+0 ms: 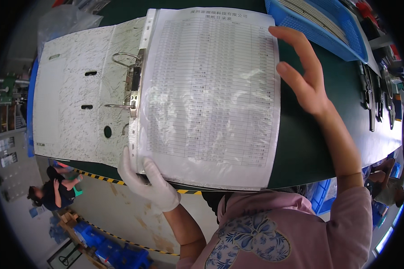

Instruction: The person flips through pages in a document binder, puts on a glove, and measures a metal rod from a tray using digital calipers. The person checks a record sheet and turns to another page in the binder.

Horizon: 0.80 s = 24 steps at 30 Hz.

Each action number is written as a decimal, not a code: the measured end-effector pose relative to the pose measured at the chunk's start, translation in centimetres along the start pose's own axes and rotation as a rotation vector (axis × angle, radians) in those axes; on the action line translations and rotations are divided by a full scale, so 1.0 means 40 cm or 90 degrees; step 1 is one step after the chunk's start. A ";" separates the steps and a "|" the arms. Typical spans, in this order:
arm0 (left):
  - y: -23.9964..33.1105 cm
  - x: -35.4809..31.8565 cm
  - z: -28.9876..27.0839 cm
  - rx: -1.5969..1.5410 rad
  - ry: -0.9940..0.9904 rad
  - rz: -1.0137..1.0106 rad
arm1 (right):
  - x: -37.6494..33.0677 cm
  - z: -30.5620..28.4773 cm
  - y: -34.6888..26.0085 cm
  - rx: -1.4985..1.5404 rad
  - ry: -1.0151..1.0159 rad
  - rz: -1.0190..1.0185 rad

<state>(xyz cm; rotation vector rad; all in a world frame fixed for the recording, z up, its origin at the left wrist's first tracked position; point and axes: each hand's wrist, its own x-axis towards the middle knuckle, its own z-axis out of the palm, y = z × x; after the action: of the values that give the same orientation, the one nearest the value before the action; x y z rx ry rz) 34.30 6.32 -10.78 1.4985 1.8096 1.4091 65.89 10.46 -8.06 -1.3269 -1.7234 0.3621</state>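
One dark green tabletop (312,148) fills most of the work area; one open ring binder with a scuffed white cover (74,123) lies on it, cover to the left, and one printed table sheet in a clear, glossy plastic sleeve (211,103) faces up at centre, right of the spine; sheets underneath not countable. One blue perforated plastic basket (312,38) stands beyond the sleeve at upper right, holding a pile of pale strips (316,17), count unclear. One crumpled clear plastic bag (67,24) sits at upper left. Two hands: the white-gloved left hand (150,184) is at the sleeve's lower left corner, thumb and fingers apart, cannot tell if anything is pinched; the bare right hand (303,74) is at the sleeve's upper right edge, thumb and forefinger spread, index tip overlapping the corner. Several dark-handled metal tools (371,101) lie on the far right, count unclear. Two other people in background, one left (56,193), one right (388,186). Two curved metal rings (119,106) at the spine; cover has two dark slots (90,73), one round hole (107,132). Glove hides the lower left corner; glare blurs print.
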 end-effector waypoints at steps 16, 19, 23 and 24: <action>-0.005 -0.002 -0.004 0.010 -0.003 0.017 | -0.147 0.062 -0.161 -0.094 -0.140 -0.123; -0.004 -0.002 -0.002 -0.003 0.000 0.008 | -0.146 0.064 -0.159 -0.072 -0.177 -0.120; -0.004 -0.003 -0.001 -0.015 0.005 0.006 | -0.149 0.066 -0.162 -0.064 -0.200 -0.121; -0.005 -0.003 -0.001 -0.008 0.004 0.007 | -0.150 0.066 -0.162 -0.065 -0.203 -0.122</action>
<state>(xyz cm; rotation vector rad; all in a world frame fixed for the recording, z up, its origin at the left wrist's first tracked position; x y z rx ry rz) 34.22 6.19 -10.96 1.5014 1.7955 1.4283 59.89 3.46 -7.86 -1.2103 -2.1409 0.3964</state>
